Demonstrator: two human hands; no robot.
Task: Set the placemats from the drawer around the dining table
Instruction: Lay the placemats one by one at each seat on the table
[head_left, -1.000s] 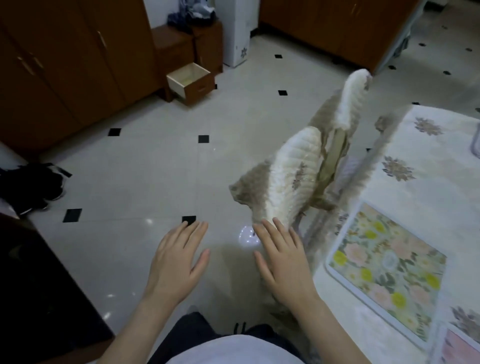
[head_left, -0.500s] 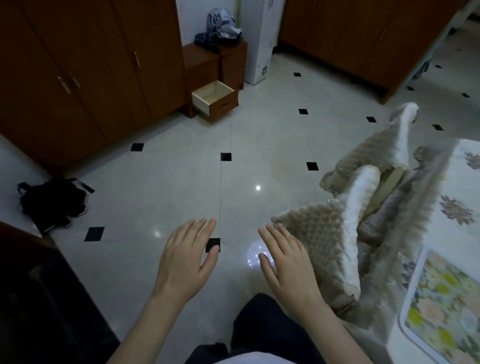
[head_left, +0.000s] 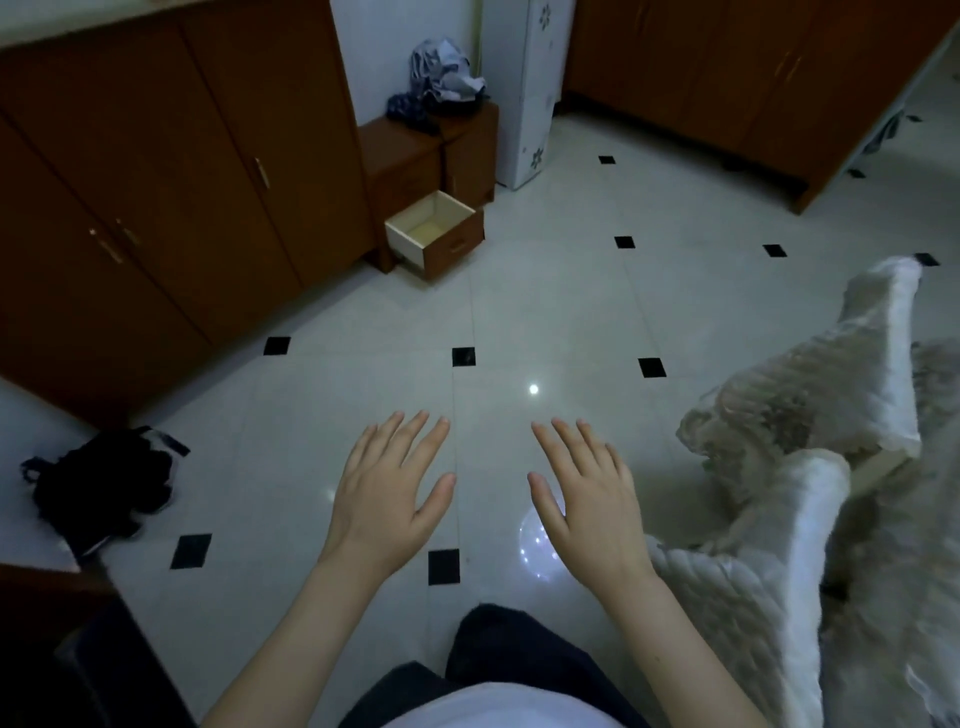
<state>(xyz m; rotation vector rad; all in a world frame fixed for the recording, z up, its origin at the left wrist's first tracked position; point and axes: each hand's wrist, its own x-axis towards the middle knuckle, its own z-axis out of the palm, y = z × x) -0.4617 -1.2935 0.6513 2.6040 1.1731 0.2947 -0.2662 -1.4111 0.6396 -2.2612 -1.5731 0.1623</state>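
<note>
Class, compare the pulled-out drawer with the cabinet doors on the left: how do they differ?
The drawer stands open, showing a pale inside that looks empty; the cabinet doors are closed. The drawer is small and sits near floor level; the doors are tall. Both have reddish-brown wood fronts.

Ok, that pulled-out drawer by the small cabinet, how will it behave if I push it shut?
The drawer looks empty, so it is probably light. It is pulled far out and seems to sag toward the floor, so it may bind unless lifted slightly and pushed squarely.

I see a pale floor (head_left: 545, 312) with black diamond insets, reddish-brown cabinets (head_left: 156, 208), a cream-lined drawer (head_left: 434, 234), beige quilted covers (head_left: 805, 415).
</note>
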